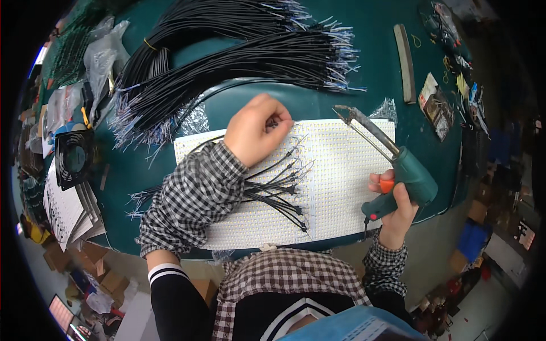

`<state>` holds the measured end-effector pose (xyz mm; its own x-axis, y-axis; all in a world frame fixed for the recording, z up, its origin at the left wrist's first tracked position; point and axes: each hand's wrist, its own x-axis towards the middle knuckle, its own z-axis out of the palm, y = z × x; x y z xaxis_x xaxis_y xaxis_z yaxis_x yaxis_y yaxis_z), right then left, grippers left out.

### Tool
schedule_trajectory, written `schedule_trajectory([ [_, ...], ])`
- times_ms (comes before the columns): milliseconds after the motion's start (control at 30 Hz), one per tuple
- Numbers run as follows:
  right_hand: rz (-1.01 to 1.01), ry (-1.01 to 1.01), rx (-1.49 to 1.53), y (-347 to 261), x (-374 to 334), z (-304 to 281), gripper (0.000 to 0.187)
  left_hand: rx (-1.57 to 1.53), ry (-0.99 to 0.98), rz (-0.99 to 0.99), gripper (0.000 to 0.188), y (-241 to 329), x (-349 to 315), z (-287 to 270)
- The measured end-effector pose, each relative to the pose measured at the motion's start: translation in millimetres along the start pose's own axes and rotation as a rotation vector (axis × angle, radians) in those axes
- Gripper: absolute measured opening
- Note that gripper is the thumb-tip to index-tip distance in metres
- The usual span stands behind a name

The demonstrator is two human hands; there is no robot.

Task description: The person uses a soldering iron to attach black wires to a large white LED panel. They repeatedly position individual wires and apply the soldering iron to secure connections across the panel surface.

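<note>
My left hand (257, 132) is closed in a pinch at the far edge of a white LED panel (335, 187). A black cable (209, 142) runs in under that hand, and a dark piece shows between the fingers; the pinched end is mostly hidden. My right hand (398, 213) grips a green soldering gun (414, 175) by its handle, with a finger at the orange trigger. The gun's metal tip (341, 110) points up and left, just beyond the panel's far edge. Several short black cables (273, 187) lie across the panel, their thin wires fanned out near its middle.
A large bundle of black cables (239, 57) with stripped ends lies at the back of the green table. To the left are a black fan (74, 159), papers (71, 207) and clear plastic bags (105, 54). A grey bar (404, 62) and a small packet (437, 105) sit back right.
</note>
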<state>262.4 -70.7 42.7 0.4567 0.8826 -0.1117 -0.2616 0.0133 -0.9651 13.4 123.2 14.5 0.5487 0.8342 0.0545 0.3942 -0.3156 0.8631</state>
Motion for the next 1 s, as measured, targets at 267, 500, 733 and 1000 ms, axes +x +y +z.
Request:
schedule_trajectory([
  [267, 0.067, 0.022, -0.005, 7, -8, -8, 0.042, 0.027, -0.015, -0.006, 0.01, 11, 7, 4],
  [500, 0.1, 0.0, -0.085, 7, -11, -3, 0.044, -0.03, 0.003, -0.051, 0.009, 5, 6, 7],
  [733, 0.099, -0.007, -0.162, 3, -14, 4, 0.046, 0.07, 0.019, -0.003, 0.008, 5, 4, 13],
  [1000, 0.08, -0.061, -0.286, 1, -16, 14, 0.041, 0.072, 0.002, -0.025, 0.008, 6, 5, 11],
])
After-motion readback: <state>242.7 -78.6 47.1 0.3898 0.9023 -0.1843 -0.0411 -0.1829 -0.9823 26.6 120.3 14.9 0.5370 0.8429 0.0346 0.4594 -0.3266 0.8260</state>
